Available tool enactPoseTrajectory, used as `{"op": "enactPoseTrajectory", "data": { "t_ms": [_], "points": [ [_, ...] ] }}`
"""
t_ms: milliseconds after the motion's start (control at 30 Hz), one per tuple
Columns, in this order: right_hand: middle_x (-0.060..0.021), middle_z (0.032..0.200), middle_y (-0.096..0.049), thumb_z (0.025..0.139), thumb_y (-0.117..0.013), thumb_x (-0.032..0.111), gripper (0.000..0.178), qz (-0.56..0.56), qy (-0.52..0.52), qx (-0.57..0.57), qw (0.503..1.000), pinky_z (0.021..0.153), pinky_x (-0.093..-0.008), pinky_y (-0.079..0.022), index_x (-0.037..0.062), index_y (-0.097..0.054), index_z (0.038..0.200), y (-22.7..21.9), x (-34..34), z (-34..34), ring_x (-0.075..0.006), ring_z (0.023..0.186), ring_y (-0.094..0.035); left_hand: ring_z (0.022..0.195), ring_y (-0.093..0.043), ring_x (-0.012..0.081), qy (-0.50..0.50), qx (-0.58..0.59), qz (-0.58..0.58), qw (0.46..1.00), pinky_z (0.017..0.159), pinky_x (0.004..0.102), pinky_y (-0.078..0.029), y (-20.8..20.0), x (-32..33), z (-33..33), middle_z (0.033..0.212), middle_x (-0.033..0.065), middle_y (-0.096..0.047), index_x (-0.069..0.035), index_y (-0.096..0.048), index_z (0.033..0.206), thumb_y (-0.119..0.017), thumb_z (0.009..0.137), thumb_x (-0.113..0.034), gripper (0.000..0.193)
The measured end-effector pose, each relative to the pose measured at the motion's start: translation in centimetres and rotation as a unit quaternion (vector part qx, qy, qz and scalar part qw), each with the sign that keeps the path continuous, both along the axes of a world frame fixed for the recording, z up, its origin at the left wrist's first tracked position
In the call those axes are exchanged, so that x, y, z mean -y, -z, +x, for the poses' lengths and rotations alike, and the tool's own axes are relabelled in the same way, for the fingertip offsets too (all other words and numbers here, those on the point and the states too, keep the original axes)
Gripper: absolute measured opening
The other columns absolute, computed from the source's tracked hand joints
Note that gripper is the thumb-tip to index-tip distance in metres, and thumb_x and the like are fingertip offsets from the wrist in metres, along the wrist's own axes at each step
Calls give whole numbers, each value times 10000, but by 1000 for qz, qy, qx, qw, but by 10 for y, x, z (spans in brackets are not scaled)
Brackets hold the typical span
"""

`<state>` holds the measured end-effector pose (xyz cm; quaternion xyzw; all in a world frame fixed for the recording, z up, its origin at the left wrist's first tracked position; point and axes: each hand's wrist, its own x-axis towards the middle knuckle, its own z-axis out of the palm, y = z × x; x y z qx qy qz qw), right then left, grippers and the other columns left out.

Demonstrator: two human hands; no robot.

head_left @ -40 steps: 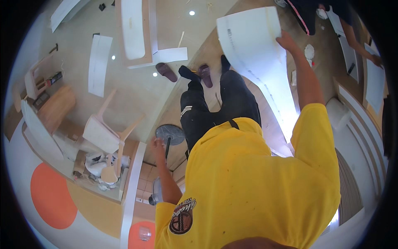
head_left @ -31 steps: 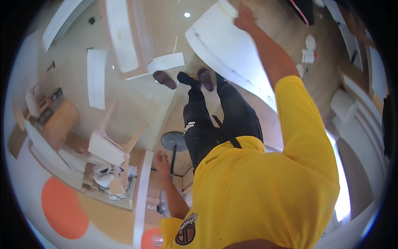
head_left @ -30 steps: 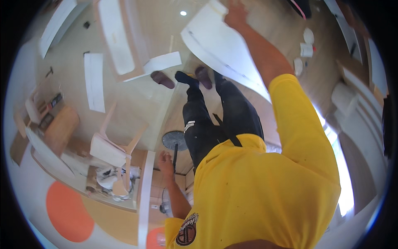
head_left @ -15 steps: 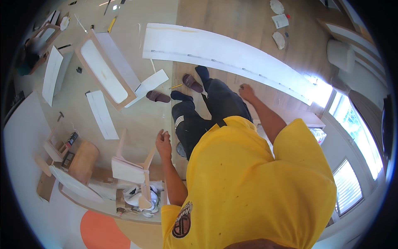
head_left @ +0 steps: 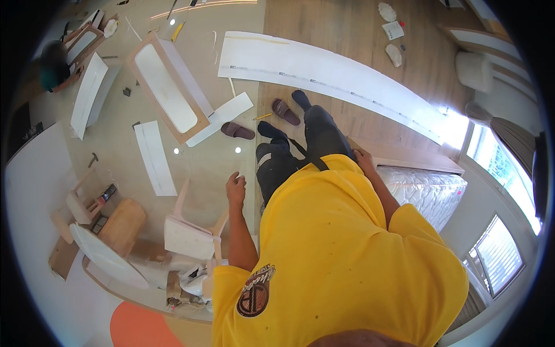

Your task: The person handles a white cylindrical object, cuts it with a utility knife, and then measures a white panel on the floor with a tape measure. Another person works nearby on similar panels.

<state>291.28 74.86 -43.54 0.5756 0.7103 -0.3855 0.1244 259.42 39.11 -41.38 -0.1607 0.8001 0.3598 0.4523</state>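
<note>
My left hand [head_left: 235, 188] hangs at my left side over the pale tiled floor, its fingers loosely bent and apart, with nothing in it. A pale wooden chair [head_left: 191, 236] is the nearest thing to it. By my right hip is my right hand [head_left: 364, 162], close to the edge of a wooden bed frame [head_left: 404, 155]; its fingers are partly hidden against my dark trousers. Before my feet lies a long white board [head_left: 300, 66]. Two brown slippers, a left one [head_left: 238, 130] and a right one [head_left: 285, 111], lie off my socked feet, with a yellow pencil [head_left: 263, 117] between them.
A wood-framed box panel [head_left: 167, 87] and white boards [head_left: 155, 157] lie to the left, near a hammer [head_left: 93, 160]. A plastic-wrapped mattress [head_left: 425, 191] is at the right. A person [head_left: 55, 66] crouches at the far left. Several furniture parts and a round-topped wooden piece [head_left: 122, 222] crowd the lower left.
My right hand has drawn back from in front of me to my hip. The left hand stays low at my side. My view has shifted, showing more of the wrapped mattress.
</note>
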Motion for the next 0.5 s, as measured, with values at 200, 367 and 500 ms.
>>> {"op": "enactPoseTrajectory", "data": {
  "t_ms": [200, 367, 500],
  "points": [
    [-213, 1069, -702, 885, -587, 253, 359, -71, 58, 34, 995, 913, -387, -492, -8, -693, 1108, -53, 14, -14, -307, 1010, -670, 811, -650, 187, -112, 76, -34, 990, 639, 299, -508, 10, 80, 8, 1028, 120, -670, 29, -494, 1356, -592, 914, -133, 481],
    [-232, 1066, -695, 874, -579, 264, 387, -6, 12, 59, 998, 918, -391, -491, -16, -687, 1118, -46, 20, 3, -334, 1003, -667, 868, -648, 207, -165, 86, -7, 983, 670, 317, -519, 25, 108, -4, 1102, 122, -652, 18, -446, 1389, -575, 929, -141, 503],
    [-201, 1108, -685, 862, -552, 234, 338, 1, 49, 44, 998, 947, -423, -486, 86, -713, 1119, -18, 36, 38, -356, 1063, -645, 908, -649, 233, -139, 111, 2, 984, 692, 331, -524, 42, 106, -8, 1150, 136, -640, 10, -440, 1396, -574, 947, -171, 502]
  ]
}}
